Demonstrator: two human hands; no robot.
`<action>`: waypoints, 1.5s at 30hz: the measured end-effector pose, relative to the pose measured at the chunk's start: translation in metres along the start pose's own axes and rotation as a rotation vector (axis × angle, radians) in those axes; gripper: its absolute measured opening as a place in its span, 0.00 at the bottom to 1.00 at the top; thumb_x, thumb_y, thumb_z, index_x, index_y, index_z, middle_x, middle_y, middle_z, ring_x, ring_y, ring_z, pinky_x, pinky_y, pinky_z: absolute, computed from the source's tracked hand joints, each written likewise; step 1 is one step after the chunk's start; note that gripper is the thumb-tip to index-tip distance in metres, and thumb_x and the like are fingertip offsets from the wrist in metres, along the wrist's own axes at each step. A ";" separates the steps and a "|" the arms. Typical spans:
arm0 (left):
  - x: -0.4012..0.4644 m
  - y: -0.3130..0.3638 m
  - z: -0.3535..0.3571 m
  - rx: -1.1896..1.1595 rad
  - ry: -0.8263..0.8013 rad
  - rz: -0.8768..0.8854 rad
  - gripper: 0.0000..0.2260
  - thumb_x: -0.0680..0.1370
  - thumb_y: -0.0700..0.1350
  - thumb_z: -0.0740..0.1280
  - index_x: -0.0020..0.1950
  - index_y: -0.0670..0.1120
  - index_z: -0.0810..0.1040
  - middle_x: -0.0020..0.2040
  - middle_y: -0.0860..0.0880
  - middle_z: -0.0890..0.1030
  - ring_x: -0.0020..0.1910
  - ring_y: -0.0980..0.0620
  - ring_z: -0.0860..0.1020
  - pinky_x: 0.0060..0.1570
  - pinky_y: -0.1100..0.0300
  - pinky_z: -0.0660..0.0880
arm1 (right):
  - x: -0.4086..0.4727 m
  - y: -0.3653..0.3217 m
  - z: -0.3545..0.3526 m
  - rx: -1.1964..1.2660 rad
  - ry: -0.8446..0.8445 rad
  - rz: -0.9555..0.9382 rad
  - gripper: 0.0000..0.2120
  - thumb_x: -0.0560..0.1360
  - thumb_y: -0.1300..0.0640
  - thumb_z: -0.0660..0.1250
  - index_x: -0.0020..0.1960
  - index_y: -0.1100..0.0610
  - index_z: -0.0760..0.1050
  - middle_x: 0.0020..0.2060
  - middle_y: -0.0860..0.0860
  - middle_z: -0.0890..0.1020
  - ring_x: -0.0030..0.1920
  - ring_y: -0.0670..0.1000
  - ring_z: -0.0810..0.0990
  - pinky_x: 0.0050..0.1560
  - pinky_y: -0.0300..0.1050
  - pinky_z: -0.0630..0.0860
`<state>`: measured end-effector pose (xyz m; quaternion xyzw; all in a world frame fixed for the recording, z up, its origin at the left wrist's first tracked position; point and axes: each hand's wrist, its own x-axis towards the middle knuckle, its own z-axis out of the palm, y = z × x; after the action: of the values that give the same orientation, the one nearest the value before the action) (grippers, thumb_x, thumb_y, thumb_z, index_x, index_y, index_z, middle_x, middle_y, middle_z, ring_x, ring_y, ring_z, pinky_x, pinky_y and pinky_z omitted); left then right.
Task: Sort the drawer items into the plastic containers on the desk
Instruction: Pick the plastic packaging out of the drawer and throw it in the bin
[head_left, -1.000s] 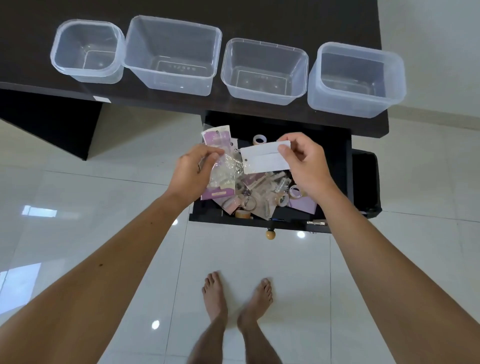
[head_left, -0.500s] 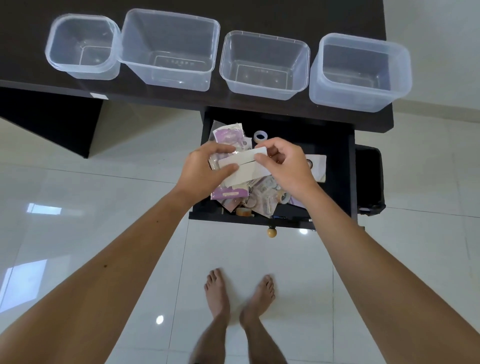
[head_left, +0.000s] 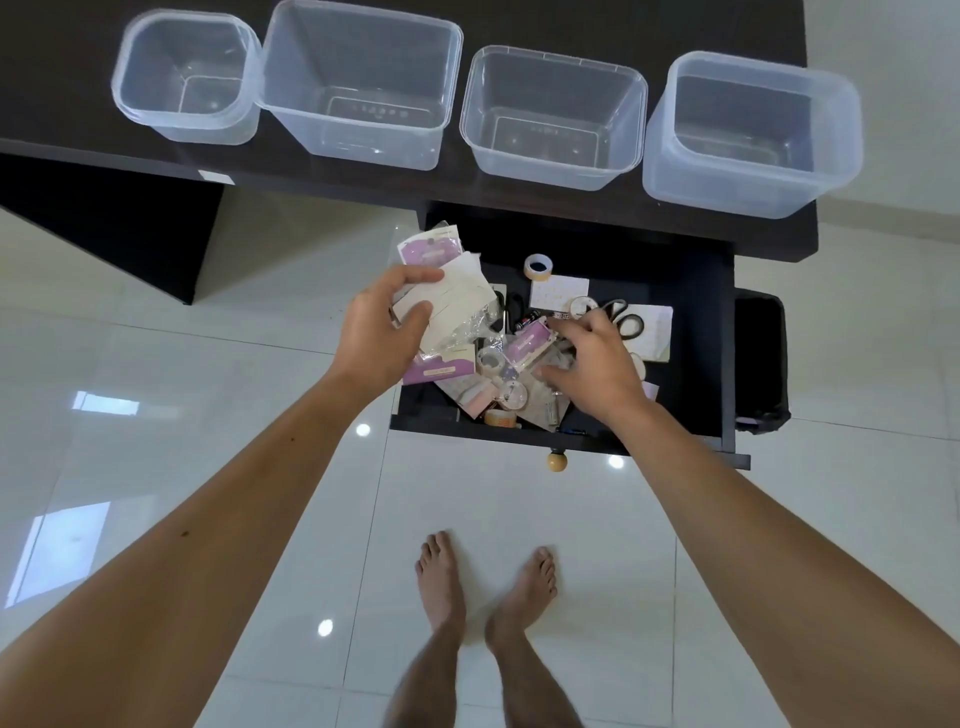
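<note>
The open black drawer (head_left: 696, 332) holds a heap of small items: purple-and-white packets (head_left: 524, 345), tape rolls (head_left: 537, 266), scissors (head_left: 626, 319) and white cards (head_left: 558, 292). My left hand (head_left: 382, 332) is over the drawer's left edge, shut on a bundle of white cards and purple clear-bagged packets (head_left: 457, 301). My right hand (head_left: 592, 369) lies low over the heap with fingers spread, touching a purple packet, gripping nothing. Several empty clear plastic containers (head_left: 358, 85) stand in a row on the dark desk (head_left: 62, 41).
The remaining containers are a small square one (head_left: 182, 78) at left and two (head_left: 553, 117) (head_left: 753, 135) at right. A black bin (head_left: 761, 358) sits right of the drawer. A round wooden knob (head_left: 556, 461) sticks out of the drawer front. My bare feet (head_left: 483, 582) stand on glossy white tiles.
My right hand let go of the white card, which is now in my left hand's bundle, and dropped down to the right into the heap. The view shifted slightly.
</note>
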<state>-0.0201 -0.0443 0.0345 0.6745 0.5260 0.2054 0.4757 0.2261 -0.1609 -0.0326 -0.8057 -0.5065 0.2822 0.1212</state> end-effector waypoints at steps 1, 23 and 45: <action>0.000 -0.001 0.001 -0.004 0.000 -0.004 0.14 0.84 0.39 0.66 0.66 0.54 0.79 0.66 0.55 0.79 0.38 0.54 0.80 0.28 0.63 0.76 | 0.000 0.000 0.000 0.004 0.017 -0.018 0.32 0.73 0.51 0.80 0.75 0.50 0.75 0.62 0.51 0.71 0.65 0.55 0.73 0.60 0.57 0.80; -0.008 0.045 0.062 -0.055 -0.081 0.026 0.15 0.86 0.38 0.63 0.69 0.54 0.76 0.69 0.57 0.74 0.51 0.55 0.81 0.43 0.66 0.80 | -0.057 0.012 -0.120 0.688 0.279 0.109 0.07 0.80 0.60 0.73 0.52 0.49 0.81 0.47 0.48 0.87 0.49 0.49 0.87 0.49 0.46 0.85; -0.050 0.152 0.255 -0.266 -0.491 0.180 0.25 0.83 0.36 0.65 0.77 0.56 0.67 0.65 0.56 0.78 0.45 0.50 0.79 0.45 0.46 0.82 | -0.117 0.135 -0.147 0.886 0.442 0.398 0.37 0.72 0.50 0.82 0.76 0.45 0.69 0.63 0.45 0.79 0.60 0.47 0.81 0.61 0.48 0.81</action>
<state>0.2377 -0.1969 0.0580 0.6798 0.3016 0.1447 0.6526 0.3738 -0.3127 0.0600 -0.7980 -0.1384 0.3103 0.4978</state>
